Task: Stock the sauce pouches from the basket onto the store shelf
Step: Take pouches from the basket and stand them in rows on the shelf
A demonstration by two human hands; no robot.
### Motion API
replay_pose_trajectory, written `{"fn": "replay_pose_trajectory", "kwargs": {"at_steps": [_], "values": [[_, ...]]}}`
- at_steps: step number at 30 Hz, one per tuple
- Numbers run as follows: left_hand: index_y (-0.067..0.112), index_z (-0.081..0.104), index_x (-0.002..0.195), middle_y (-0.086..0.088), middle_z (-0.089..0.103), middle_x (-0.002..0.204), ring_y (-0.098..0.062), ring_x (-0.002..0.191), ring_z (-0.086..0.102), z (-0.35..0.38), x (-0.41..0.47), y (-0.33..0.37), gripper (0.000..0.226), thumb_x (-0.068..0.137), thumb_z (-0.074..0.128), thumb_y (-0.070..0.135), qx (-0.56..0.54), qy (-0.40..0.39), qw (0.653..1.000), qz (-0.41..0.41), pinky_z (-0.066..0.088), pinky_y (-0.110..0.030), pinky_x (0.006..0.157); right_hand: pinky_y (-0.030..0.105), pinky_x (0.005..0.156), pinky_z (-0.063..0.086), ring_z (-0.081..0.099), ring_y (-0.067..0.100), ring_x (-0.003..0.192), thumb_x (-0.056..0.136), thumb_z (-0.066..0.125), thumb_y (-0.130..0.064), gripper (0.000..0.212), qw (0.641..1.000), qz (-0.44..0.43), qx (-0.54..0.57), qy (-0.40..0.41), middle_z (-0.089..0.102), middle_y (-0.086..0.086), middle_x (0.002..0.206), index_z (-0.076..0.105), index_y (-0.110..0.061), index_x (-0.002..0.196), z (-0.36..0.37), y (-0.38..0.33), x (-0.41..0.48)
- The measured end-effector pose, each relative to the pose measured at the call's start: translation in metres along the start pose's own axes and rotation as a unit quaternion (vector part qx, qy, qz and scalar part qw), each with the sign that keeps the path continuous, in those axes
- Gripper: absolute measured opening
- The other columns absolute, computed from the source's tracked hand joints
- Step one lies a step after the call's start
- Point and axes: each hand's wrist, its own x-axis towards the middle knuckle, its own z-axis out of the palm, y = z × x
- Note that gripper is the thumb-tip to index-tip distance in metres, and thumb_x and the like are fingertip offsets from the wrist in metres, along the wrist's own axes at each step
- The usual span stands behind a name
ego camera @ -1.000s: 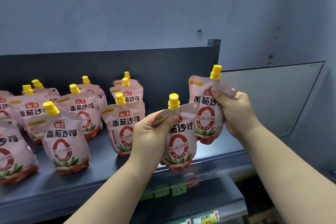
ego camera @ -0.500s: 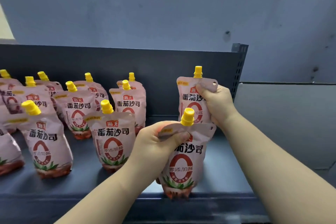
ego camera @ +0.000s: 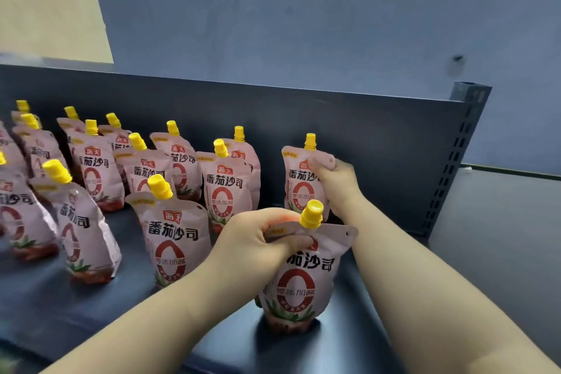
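End post (ego camera: 458, 155): perforated upright at shelf's far-R end; used as ref for all spots below.
Shelf (ego camera: 45, 307): dark deck running L from end post.
Back panel (ego camera: 379, 143): dark, meets end post at its R edge.
L hand (ego camera: 258, 240): fingers + thumb curled round top-L corner of front pouch, just under the cap; well L of end post and nearer the camera.
Front pouch (ego camera: 300, 282): pink spout pack, red ring on label, upright. Base sits on deck near front edge, L of end post and well fwd of it.
Cap (ego camera: 311, 214): yellow, on front pouch, tilted a bit away from end post.
R hand (ego camera: 337, 182): clamped on top-R corner of rear pouch, between that pack and end post.
Rear pouch (ego camera: 296, 179): same type, upright, close to back panel; the pack nearest end post. Base hidden behind cap and L hand, so can't tell if it's down on deck.
Stocked pouches (ego camera: 179, 240): approx a dozen+, standing in loose rows, all farther L from end post than both held packs; far-L ones blurred.
Wall (ego camera: 303, 24): blue-grey, behind and above end post.
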Motion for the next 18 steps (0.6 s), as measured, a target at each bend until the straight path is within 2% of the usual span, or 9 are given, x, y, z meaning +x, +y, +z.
{"fn": "replay_pose_trajectory", "kwargs": {"at_steps": [2,4,7,9,13,16,18], "values": [[0.032,0.069,0.087,0.018,0.072,0.089,0.006,0.086,0.066,-0.002,0.007,0.003,0.028,0.079,0.071,0.005,0.053,-0.009,0.999,0.009,0.049,-0.007,0.073,0.052,0.084,0.054,0.069,0.030,0.089,0.088,0.063,-0.028,0.007,1.000,0.006,-0.003,-0.017,0.073,0.008,0.092,0.067,-0.023,0.087,-0.001,0.004,0.004],[0.028,0.068,0.088,0.013,0.072,0.085,0.003,0.085,0.066,-0.008,0.017,0.008,0.024,0.078,0.072,0.006,0.145,-0.023,0.989,0.015,0.051,-0.011,0.074,0.051,0.085,0.054,0.069,0.028,0.089,0.088,0.062,-0.027,0.007,0.999,0.003,-0.024,-0.029,0.073,0.008,0.093,0.067,-0.023,0.087,-0.004,0.002,0.008],[0.018,0.066,0.084,0.005,0.068,0.082,-0.008,0.080,0.064,-0.016,0.034,0.021,0.013,0.075,0.075,0.015,0.326,-0.070,0.943,0.022,0.054,-0.028,0.076,0.047,0.082,0.056,0.069,0.027,0.088,0.089,0.061,-0.029,0.016,0.995,-0.029,-0.069,-0.061,0.073,0.008,0.090,0.067,-0.015,0.091,-0.011,-0.003,0.011],[0.015,0.064,0.088,0.003,0.065,0.086,-0.012,0.082,0.062,-0.016,0.047,0.029,0.015,0.076,0.074,0.017,0.413,-0.101,0.905,0.022,0.054,-0.031,0.076,0.038,0.076,0.058,0.069,0.023,0.087,0.090,0.060,-0.027,0.012,0.994,-0.060,-0.066,-0.062,0.072,0.005,0.088,0.068,-0.018,0.089,-0.014,-0.006,0.010],[0.013,0.062,0.098,0.000,0.064,0.093,-0.018,0.085,0.062,-0.007,0.077,0.038,0.019,0.081,0.069,0.011,0.499,-0.134,0.856,-0.027,0.055,-0.029,0.073,0.025,0.069,0.055,0.068,0.013,0.085,0.089,0.062,-0.023,0.017,0.993,-0.091,-0.055,-0.049,0.072,0.000,0.092,0.070,-0.015,0.103,-0.021,-0.008,0.012],[0.011,0.060,0.103,-0.001,0.057,0.087,-0.018,0.073,0.054,-0.002,0.099,0.035,0.019,0.084,0.063,0.008,0.538,-0.132,0.831,-0.046,0.042,-0.020,0.054,0.025,0.060,0.051,0.064,0.013,0.071,0.086,0.063,-0.017,0.009,0.983,-0.065,-0.164,-0.052,0.071,0.003,0.081,0.071,-0.012,0.087,-0.026,0.003,0.015],[0.012,0.058,0.106,-0.001,0.055,0.086,-0.018,0.071,0.052,-0.001,0.108,0.031,0.023,0.084,0.063,0.006,0.542,-0.123,0.830,-0.047,0.038,-0.020,0.049,0.029,0.059,0.047,0.057,0.017,0.068,0.084,0.061,-0.012,0.010,0.978,-0.049,-0.197,-0.040,0.068,0.011,0.077,0.068,-0.007,0.080,-0.028,0.009,0.016]]}}
